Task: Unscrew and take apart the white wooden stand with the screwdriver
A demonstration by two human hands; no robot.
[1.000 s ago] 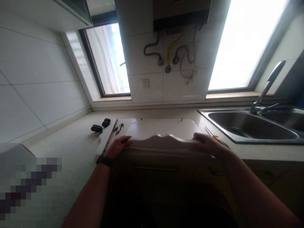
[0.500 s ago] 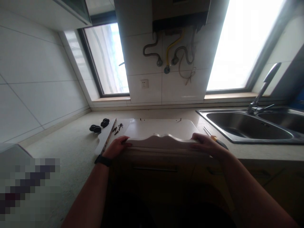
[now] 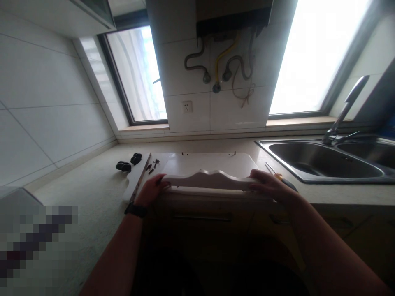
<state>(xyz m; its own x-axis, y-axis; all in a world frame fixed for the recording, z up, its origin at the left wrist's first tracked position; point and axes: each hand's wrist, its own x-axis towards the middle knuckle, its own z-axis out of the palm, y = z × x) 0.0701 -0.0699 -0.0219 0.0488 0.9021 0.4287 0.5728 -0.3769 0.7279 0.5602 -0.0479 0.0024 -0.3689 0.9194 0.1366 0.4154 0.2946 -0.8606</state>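
Fingers of the left hand (image 3: pixel 151 190) and the right hand (image 3: pixel 268 186) curl over the two ends of a scalloped white board (image 3: pixel 210 180), grasping it upright on its edge at the near rim of the desk (image 3: pixel 92 193), probably to steady it. A flat white panel (image 3: pixel 210 163) lies just behind (screws (image 3: pixel 153 163) and two black casters (image 3: pixel 129 162) sit near). A screwdriver (image 3: pixel 282 179) rests beside the sink (image 3: pixel 324 162).
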